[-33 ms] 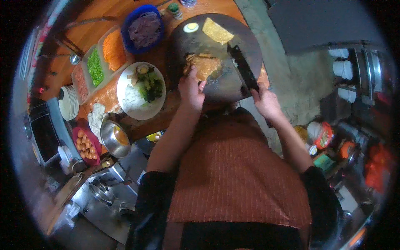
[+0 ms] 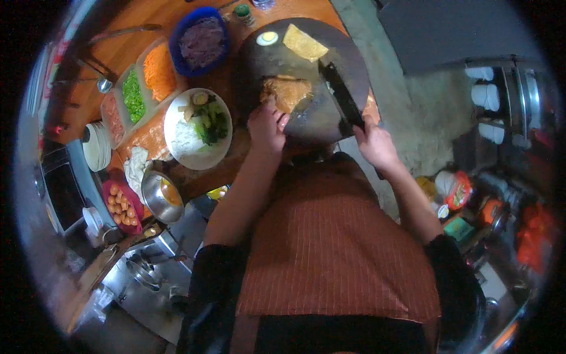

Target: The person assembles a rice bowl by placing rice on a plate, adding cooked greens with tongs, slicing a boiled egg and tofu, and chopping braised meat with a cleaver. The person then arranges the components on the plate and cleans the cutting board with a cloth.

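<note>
On a round dark cutting board (image 2: 259, 62) lies a flat, browned piece of meat (image 2: 290, 93). My left hand (image 2: 267, 128) has its fingers curled at the near left edge of that meat, pinching it. A dark-bladed cleaver (image 2: 341, 94) is in my right hand (image 2: 376, 144), its blade over the board's right part, apart from the meat and pointing away from me. Farther back on the board rest half a boiled egg (image 2: 267, 39) and a flat yellow piece of food (image 2: 304, 43).
Left of the board stands a white plate (image 2: 171, 145) with rice and greens. Beyond are a blue basket (image 2: 174, 50), tubs of orange shreds (image 2: 158, 71) and chopped greens (image 2: 134, 97). A metal bowl (image 2: 154, 203), eggs (image 2: 121, 209) and stacked plates (image 2: 97, 147) are farther left.
My left hand has shifted slightly left and toward me, its fingers drawn back to the meat's edge. The cleaver has barely moved.
</note>
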### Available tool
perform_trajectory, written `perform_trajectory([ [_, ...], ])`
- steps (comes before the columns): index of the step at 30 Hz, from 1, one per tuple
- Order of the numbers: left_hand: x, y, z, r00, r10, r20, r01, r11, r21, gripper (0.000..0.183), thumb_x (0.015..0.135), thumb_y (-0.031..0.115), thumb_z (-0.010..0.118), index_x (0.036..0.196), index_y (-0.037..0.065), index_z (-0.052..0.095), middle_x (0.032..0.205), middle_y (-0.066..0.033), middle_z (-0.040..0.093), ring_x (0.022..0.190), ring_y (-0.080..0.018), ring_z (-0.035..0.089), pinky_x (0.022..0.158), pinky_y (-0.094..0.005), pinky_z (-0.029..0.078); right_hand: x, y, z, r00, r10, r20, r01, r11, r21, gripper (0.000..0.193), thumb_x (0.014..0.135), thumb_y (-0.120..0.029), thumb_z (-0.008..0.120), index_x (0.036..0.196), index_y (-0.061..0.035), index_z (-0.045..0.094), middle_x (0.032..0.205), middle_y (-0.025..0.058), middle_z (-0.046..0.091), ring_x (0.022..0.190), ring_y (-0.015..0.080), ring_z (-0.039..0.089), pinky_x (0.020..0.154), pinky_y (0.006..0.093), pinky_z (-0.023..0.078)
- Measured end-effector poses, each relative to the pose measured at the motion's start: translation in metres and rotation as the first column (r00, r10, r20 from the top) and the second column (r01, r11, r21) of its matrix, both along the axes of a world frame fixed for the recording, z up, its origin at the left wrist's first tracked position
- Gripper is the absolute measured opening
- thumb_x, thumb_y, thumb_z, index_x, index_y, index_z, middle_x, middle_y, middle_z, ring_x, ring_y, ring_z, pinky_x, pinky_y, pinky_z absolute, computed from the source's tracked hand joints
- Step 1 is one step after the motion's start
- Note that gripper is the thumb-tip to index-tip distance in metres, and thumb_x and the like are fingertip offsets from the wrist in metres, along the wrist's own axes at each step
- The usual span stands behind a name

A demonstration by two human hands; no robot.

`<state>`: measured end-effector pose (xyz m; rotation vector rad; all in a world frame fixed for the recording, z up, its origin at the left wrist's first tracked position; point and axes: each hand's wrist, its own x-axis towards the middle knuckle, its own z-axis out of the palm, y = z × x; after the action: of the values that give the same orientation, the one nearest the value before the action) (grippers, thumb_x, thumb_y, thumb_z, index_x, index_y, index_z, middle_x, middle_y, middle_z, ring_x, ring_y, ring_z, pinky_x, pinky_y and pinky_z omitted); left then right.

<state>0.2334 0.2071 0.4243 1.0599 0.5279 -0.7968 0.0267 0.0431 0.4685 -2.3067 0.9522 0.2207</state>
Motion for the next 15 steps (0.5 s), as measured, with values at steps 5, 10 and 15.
perform_trajectory([
  [5,0.001,0.020,0.008,0.595,-0.563,0.574,-0.019,0.704,0.710,0.058,0.078,0.020,0.078,0.126,0.004,0.052,0.123,-0.0164,0.050,0.110,-0.0303,0.052,0.093,-0.0433,0.048,-0.002,0.001,0.005,0.999,0.044,0.025,-0.045,0.999,0.023,0.029,0.096,-0.025,0.052,0.109,0.0008,0.047,0.085,0.0330,0.063,0.085,0.0493,0.063,0.075,0.0573,0.048],
  [10,0.012,0.005,0.013,-0.271,-0.768,0.580,-0.160,0.630,0.760,0.055,0.066,0.015,0.082,0.115,0.009,0.058,0.121,-0.0157,0.051,0.111,-0.0376,0.049,0.094,-0.0443,0.046,0.009,0.004,0.022,0.995,0.090,0.038,-0.088,0.995,-0.045,0.021,0.095,-0.019,0.050,0.105,0.0001,0.047,0.079,0.0315,0.063,0.079,0.0489,0.063,0.070,0.0568,0.050],
  [15,0.010,0.008,0.010,-0.263,-0.763,0.591,-0.173,0.640,0.749,0.051,0.062,0.011,0.080,0.109,0.011,0.061,0.120,-0.0144,0.052,0.111,-0.0381,0.049,0.095,-0.0454,0.045,0.029,0.013,0.034,0.964,0.193,0.185,-0.157,0.969,-0.193,0.016,0.093,-0.013,0.050,0.101,-0.0003,0.046,0.072,0.0291,0.062,0.069,0.0473,0.064,0.062,0.0560,0.051],
])
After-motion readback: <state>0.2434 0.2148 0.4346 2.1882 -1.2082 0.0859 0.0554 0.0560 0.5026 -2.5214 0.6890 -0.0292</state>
